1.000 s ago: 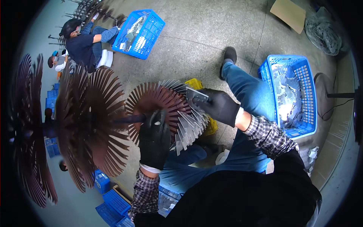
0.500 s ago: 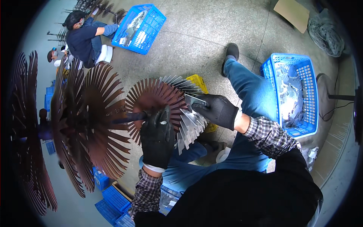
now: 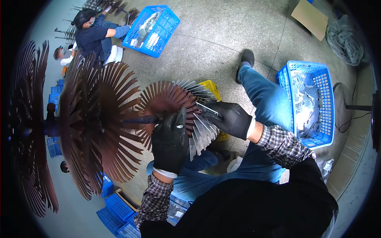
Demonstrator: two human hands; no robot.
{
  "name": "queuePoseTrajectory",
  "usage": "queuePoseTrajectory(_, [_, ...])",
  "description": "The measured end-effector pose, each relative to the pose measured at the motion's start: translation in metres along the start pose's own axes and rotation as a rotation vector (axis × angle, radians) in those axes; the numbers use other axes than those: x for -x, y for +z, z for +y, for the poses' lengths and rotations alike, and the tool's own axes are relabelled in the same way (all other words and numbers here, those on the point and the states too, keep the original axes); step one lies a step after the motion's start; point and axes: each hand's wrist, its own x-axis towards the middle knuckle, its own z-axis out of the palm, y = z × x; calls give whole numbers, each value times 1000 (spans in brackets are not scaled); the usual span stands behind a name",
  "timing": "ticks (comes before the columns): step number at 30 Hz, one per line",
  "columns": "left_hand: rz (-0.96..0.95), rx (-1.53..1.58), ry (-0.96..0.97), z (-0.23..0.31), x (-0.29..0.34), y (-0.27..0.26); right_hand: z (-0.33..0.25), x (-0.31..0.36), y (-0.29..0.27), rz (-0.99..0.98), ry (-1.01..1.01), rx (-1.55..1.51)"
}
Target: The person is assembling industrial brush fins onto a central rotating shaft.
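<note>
A reddish-brown slotted disc (image 3: 160, 95) stands at the end of a dark shaft (image 3: 139, 119). Around its right side, thin silvery plates (image 3: 203, 135) stick out from the slots. My left hand (image 3: 170, 139), in a black glove, is closed at the disc's middle, around the shaft end; its fingertips are partly hidden. A thin flat metal plate (image 3: 209, 109) is pinched in my right hand (image 3: 232, 119), also black-gloved, edge-on against the disc's right rim. Further left on the same shaft are larger brown slotted discs (image 3: 115, 123), whose slots hold no silvery plates that I can see.
A blue crate (image 3: 331, 111) of loose plates stands right of my knee. Behind the disc shows a yellow crate (image 3: 212, 88). At the far left a seated person (image 3: 93, 37) works beside another blue crate (image 3: 166, 33). Cardboard (image 3: 309, 19) lies at the far right.
The plate in my right hand has turned from face-on to nearly edge-on at the disc's rim. My left hand keeps its hold. The whole view has shifted slightly.
</note>
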Motion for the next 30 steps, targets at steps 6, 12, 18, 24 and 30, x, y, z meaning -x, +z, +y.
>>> queuePoseTrajectory(6, [-117, -48, -55, 4, -3, -7, -2, 1, 5, 68, -169, 116])
queuePoseTrajectory(12, [-110, -98, -70, 7, -5, -14, -5, -1, 6, 80, -240, 156])
queuePoseTrajectory(18, [-202, -20, -80, -2, -2, -1, -7, -4, 8, 113, -294, 195])
queuePoseTrajectory(24, [-14, -102, -52, 4, -1, -2, -8, -7, 2, 13, -316, 278])
queuePoseTrajectory(30, [-73, -31, -30, 0, 4, 7, -13, -10, -7, -37, -344, 289])
